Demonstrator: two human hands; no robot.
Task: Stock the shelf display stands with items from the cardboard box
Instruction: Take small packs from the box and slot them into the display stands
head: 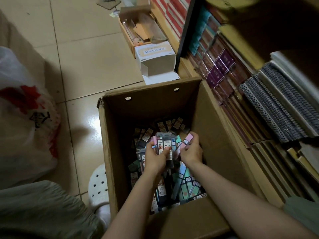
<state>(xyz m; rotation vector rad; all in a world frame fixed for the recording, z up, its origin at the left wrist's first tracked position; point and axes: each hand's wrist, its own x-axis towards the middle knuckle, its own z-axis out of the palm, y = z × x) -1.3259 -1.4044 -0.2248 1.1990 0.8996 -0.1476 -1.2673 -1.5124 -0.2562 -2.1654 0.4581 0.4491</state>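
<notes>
A tall open cardboard box (214, 128) stands on the floor with a heap of slim stationery packs (185, 184) at its bottom, black, teal and pink. Both my hands are down inside it. My left hand (154, 158) grips a bunch of black packs (166, 145) held upright. My right hand (191, 150) pinches a pink pack (188, 139) just to the right of that bunch. The shelf (269, 104) at the right is packed with notebooks and spiral pads.
A white plastic bag (22, 121) with red print lies at the left. A white open carton (156, 61) and a wooden tray of oddments (139, 30) sit on the tiled floor beyond the box. My white clog (98, 185) stands left of the box.
</notes>
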